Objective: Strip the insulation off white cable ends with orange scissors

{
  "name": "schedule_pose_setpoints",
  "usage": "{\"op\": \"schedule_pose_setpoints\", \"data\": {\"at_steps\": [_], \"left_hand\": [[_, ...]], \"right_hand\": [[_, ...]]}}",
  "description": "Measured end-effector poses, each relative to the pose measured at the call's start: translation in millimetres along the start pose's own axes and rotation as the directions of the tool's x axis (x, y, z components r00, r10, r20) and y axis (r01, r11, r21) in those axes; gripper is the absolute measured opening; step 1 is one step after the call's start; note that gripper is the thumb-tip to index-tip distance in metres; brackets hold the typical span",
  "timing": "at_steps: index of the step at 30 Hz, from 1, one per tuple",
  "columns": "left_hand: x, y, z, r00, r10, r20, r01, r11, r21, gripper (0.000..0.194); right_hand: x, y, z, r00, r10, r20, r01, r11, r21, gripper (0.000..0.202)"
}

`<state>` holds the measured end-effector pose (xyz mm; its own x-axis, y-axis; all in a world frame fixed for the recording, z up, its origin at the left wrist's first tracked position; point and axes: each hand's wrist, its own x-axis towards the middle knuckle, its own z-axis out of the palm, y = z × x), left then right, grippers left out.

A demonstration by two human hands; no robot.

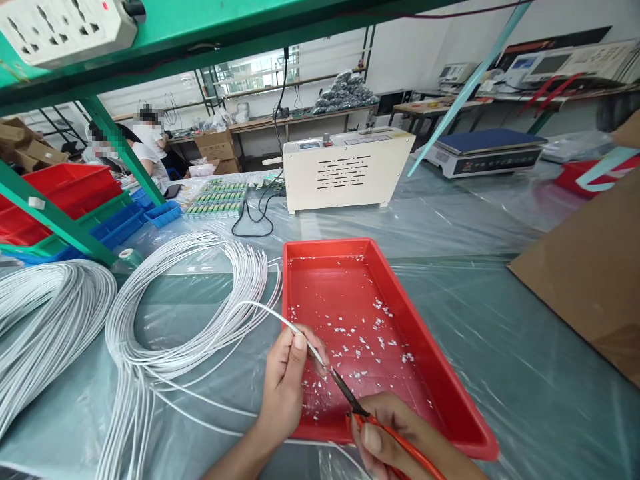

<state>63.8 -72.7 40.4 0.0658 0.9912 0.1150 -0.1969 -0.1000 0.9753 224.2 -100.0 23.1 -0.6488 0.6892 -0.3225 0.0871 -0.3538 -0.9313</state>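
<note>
Cutters (347, 392) in right hand (387, 430), cable (311, 348) in left (287, 373), scale (450, 160) lettering (493, 165) illegible.

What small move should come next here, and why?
Probably ease the scissors in the right hand closed on the cable's tip: the left hand pinches the cable close to its end, the blades meet that end, and white scraps already lie in the red tray below.

we note a beige machine (347, 170) beside a blue-topped scale (485, 152), with a white power strip (65, 30) on the green frame (165, 57) above.
</note>
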Motion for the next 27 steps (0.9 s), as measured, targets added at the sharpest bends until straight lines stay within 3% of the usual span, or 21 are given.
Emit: {"op": "schedule_pose_setpoints", "data": {"at_steps": [27], "left_hand": [[-3.8,0.8,2.3,1.000,0.018,-0.006,-0.017,0.996,0.088,0.025]], "right_hand": [[0.8,6.1,1.0,1.000,0.024,-0.009,-0.024,0.999,0.021,0.055]]}}
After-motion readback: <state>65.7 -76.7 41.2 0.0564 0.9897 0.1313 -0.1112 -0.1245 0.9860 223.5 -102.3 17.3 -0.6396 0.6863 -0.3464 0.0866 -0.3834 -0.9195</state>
